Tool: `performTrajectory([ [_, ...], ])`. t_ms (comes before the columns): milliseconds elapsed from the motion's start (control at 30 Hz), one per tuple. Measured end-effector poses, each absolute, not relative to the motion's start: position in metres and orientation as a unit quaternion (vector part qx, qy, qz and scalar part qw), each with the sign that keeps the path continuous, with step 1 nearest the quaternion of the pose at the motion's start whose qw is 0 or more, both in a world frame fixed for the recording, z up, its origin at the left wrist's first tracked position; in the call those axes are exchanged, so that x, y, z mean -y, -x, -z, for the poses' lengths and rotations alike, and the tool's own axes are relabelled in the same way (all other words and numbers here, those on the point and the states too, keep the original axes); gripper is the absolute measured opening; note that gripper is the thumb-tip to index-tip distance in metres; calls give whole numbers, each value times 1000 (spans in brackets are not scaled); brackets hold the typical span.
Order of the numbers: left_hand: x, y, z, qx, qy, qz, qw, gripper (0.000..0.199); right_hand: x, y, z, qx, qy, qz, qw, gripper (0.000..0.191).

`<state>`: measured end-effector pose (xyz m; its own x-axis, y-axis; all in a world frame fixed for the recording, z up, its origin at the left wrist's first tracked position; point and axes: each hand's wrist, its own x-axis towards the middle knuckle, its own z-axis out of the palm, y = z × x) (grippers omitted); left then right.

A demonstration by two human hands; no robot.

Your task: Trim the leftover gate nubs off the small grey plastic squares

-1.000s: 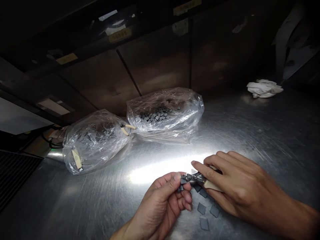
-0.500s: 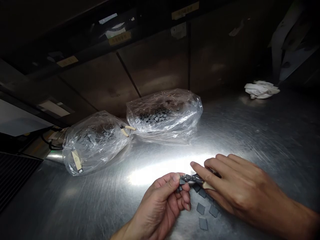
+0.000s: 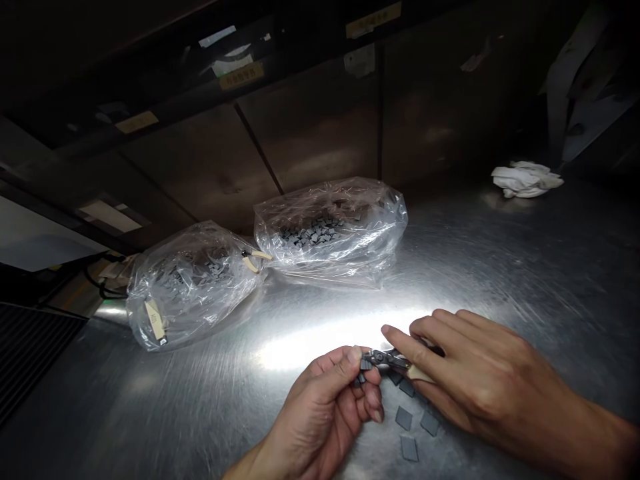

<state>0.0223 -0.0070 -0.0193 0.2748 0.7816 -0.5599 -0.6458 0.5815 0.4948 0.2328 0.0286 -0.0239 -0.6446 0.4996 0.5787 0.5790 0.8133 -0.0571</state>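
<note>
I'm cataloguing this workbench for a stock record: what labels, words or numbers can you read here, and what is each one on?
Yellow label at upper centre: too blurred to read.
Yellow label at top right: too blurred to read.
Yellow label at upper left: too blurred to read.
Paper tag on the left plastic bag: marks too small to read.

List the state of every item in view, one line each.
left hand: pinching a tile by the pliers
pliers: held, tip at the tile
right hand: gripping the pliers
loose tiles: lying flat on the steel table
left bag: clear, holding tiles
right bag: clear, holding tiles
second pliers: resting against left bag
rag: crumpled
</note>
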Motion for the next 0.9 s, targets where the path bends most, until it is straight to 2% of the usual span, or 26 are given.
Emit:
performTrajectory([
  [500, 7, -21, 22, -409, -86, -447, 791, 17, -29, -234, 25, 908, 293, 80, 289, 27],
  [900, 7, -22, 22, -403, -96, -454, 789, 18, -32, -238, 28, 906, 311, 19, 285, 24],
])
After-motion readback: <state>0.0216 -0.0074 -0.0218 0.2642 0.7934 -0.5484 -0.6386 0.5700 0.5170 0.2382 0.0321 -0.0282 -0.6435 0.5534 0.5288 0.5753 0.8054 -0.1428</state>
